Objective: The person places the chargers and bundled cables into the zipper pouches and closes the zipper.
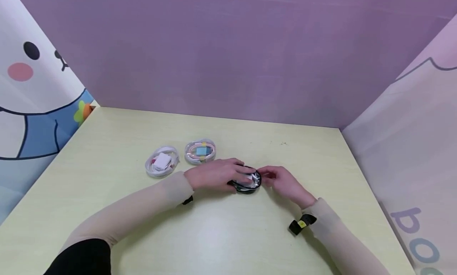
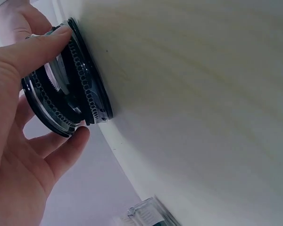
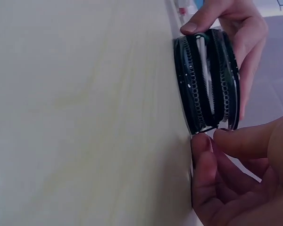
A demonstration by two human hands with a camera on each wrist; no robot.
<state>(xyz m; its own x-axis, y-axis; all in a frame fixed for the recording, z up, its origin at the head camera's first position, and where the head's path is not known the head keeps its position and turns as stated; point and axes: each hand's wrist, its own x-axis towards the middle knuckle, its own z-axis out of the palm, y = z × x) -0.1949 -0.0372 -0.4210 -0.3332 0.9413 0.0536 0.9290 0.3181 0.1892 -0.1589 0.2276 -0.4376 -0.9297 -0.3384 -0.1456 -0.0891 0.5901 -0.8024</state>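
A round clear pouch with black trim and a black zipper (image 1: 254, 184) stands low on the table in front of me. My left hand (image 1: 217, 175) holds it, its thumb and fingers around the pouch sides. In the left wrist view the zipper teeth run along both edges of the pouch (image 2: 85, 80), which are parted, and something white shows inside. My right hand (image 1: 283, 183) is at the pouch's right end. In the right wrist view its thumb and forefinger pinch the small zipper pull (image 3: 209, 128) at the end of the zipper.
Left of my hands lie two more round clear pouches on the pale table (image 1: 214, 235). One pouch with white trim (image 1: 162, 162) holds a white charger; the other (image 1: 200, 151) holds a light-blue block. A purple panel (image 1: 228, 60) stands behind the table, with printed cloths at both sides.
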